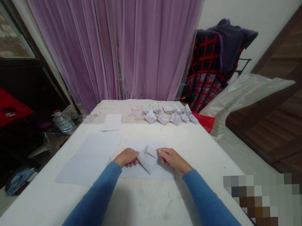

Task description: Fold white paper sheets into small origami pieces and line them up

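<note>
A folded white paper [148, 160], roughly diamond-shaped with a raised flap, is between my two hands near the middle of the table. My left hand [128, 157] is closed on its left corner, thumb on top and fingers curled below. My right hand [170, 157] pinches its upper right edge. Beneath the folded piece lies a flat white sheet [133, 173], partly covered by it.
White sheets [90, 159] lie at the left of the table [145, 206], with a smaller paper stack [112, 122] behind. Several folded paper shapes [175, 118] stand in two rows at the back right. A water bottle [63, 122] is beyond the left edge.
</note>
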{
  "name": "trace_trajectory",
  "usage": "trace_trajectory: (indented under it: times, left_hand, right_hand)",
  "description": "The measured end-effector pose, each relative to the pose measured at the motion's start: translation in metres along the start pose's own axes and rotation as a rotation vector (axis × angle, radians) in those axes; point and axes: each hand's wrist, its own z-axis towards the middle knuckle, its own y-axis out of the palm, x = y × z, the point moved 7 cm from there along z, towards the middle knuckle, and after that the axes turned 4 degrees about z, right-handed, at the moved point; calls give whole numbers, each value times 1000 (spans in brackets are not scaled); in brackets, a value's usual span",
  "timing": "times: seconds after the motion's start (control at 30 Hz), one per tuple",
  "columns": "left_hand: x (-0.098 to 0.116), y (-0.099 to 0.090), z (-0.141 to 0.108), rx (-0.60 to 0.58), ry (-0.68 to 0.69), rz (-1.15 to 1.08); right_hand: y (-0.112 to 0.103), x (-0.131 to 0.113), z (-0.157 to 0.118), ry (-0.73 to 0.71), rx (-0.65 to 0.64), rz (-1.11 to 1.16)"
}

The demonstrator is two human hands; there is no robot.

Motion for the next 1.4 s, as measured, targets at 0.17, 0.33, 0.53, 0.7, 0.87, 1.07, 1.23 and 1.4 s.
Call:
trace_trajectory:
  times: [0.17,0.33,0.53,0.7,0.87,1.07,1.23,1.4]
  left_hand:
    - [5,-8,0,78,59,-42]
    - [17,-6,-7,82,241,-106]
    - [16,-4,-3,58,299,-55]
    - [18,-8,-3,150,302,20]
    - [17,-9,-3,235,254,125]
    - [20,-6,-2,316,213,274]
    - [24,-5,-4,374,200,404]
    - [23,-6,-5,416,167,517]
  right_hand:
    - [-3,4,0,-5,-4,-92]
    - [-7,5,10,9,41,-105]
    - [-12,15,18,62,75,-78]
    - [-15,19,16,87,112,-63]
    - [-17,22,15,94,144,-75]
    - [-16,19,14,60,230,-188]
    - [-17,16,11,31,318,-255]
    - [-16,12,9,21,332,-326]
